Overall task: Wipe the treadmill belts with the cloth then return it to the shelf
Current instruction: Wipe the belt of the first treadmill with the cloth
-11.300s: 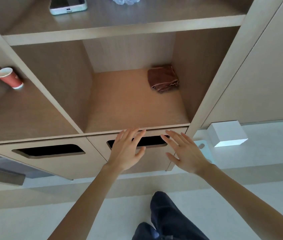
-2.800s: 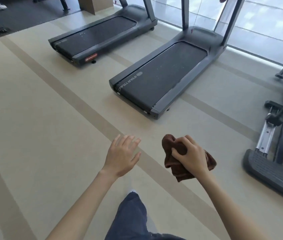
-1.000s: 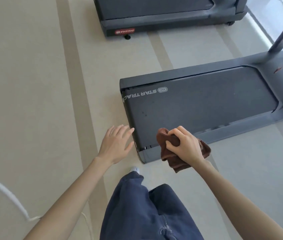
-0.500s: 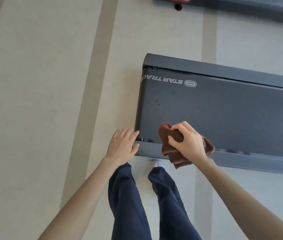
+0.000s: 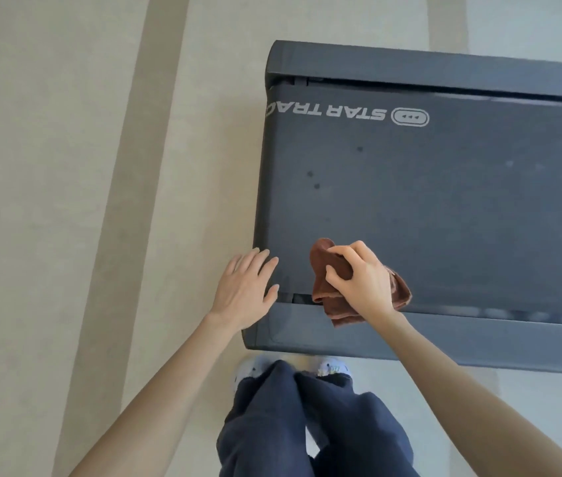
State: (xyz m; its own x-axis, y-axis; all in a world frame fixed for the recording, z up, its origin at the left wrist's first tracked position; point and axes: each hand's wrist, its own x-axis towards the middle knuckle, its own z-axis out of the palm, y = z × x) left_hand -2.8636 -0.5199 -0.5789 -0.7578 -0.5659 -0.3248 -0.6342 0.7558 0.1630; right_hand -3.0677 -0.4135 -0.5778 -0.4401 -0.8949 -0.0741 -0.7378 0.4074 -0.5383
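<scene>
cloth (image 5: pixel 325 271) bunched in right grip (image 5: pixel 358 282), treadmill belt (image 5: pixel 444 208) running left-right

Single head-worn wide-angle view. Looks almost straight down onto the rear end of the treadmill (image 5: pixel 444 208), from just beside its near side rail (image 5: pixel 444 342). Faces across the belt toward the far rail (image 5: pixel 444 68); sees the logo (image 5: pixel 327 113) upside down. Sits close: fills most of the right half of frame with treadmill, crops its front end at the right edge. Catches floor (image 5: pixel 66 166) left of the treadmill, shoes (image 5: pixel 331 366) just beside the near rail, bottom centre.
</scene>
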